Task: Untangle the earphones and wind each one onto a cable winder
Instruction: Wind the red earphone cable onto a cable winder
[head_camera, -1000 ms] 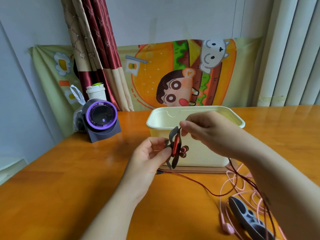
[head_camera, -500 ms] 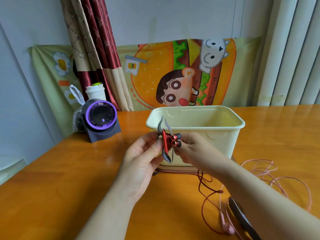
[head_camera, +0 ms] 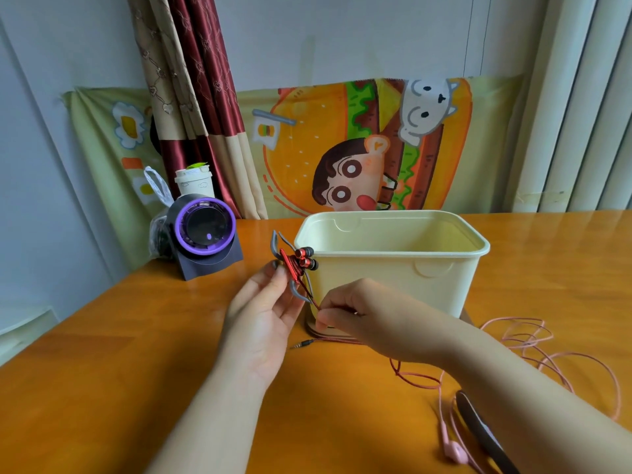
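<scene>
Red cord runs down from winder to right fingers

Grey winder (head_camera: 290, 268) stands nearly upright, its long axis leaning top-left to bottom-right, gripped at its waist by the left hand (head_camera: 263, 323). Several turns of red cord (head_camera: 309, 297) already sit on it, and the two earbuds (head_camera: 306, 258) poke out just above the left fingers (head_camera: 273, 278). From the winder's lower prongs the cord drops a short way to the right hand (head_camera: 362, 316), whose fingers (head_camera: 328, 314) pinch it just below and right of the winder. Loose cord trails under that wrist across the desk (head_camera: 136, 371), the plug (head_camera: 302, 344) lying just below both hands. The next wrap likely means carrying the pinch up along that axis. Pink earphones (head_camera: 547, 357) lie unwound, well right of the fingers
</scene>
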A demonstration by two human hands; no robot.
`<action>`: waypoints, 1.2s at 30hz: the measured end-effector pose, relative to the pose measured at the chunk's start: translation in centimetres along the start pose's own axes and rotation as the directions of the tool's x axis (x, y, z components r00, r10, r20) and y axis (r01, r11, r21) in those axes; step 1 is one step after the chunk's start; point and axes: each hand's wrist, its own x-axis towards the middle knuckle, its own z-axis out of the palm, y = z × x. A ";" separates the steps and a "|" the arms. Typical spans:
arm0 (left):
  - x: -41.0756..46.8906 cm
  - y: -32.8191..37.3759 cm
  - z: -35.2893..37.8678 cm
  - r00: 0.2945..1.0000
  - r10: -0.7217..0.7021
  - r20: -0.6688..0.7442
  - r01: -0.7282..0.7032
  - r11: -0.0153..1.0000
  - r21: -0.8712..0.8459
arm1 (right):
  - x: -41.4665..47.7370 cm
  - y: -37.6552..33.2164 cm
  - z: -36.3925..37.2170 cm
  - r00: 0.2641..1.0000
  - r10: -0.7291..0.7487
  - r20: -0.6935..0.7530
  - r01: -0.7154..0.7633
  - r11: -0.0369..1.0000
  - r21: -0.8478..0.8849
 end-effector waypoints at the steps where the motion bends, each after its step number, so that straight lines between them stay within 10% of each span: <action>1: 0.1 0.0 -0.1 1.000 0.012 -0.002 -0.012 0.999 0.030 | -0.1 -0.3 -0.2 1.000 -0.015 -0.006 0.014 1.000 -0.015; 13: -0.8 -0.8 0.2 0.955 0.017 0.297 -0.189 0.806 0.561 | -1.3 -1.1 -4.8 0.900 -0.031 -0.435 0.136 0.968 0.212; 36: -2.0 0.5 1.1 0.891 -0.128 0.436 -0.005 0.957 0.289 | 0.7 3.5 -2.7 0.781 0.245 -0.574 -0.021 0.929 0.369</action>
